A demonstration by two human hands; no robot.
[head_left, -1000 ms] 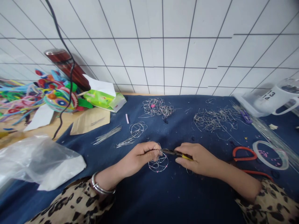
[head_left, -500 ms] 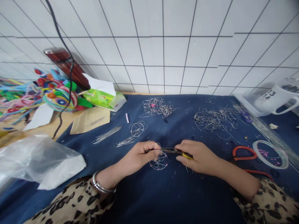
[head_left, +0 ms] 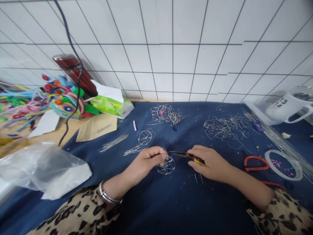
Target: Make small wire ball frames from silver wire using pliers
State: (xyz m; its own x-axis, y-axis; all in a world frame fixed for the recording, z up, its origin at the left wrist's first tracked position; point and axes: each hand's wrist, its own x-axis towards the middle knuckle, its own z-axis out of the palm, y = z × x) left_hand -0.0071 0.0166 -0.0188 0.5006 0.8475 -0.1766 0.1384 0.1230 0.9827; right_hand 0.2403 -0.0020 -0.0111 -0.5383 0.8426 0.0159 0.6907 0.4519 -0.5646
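Observation:
Between the thumb and fingers of my left hand is a round wire ornament of looped silver wire, dotted with small pink beads. My right hand is closed on pliers with yellow handles. Their dark jaws point left towards the ornament, at a short wire end near its upper edge; whether they touch that wire I cannot tell. A thin wire loop shows below my right hand. Beyond my left hand lie a plain wire ring and a bundle of wire pieces.
Tangled wires and beaded wire shapes lie further back on the blue cloth. To the right are red-handled pliers, a round dish of pink beads and a white mug. A plastic bag sits left.
The plier jaws have drawn back to the right, away from the wire ornament and my left fingers. My left hand keeps its hold on the ornament. The view has tilted slightly.

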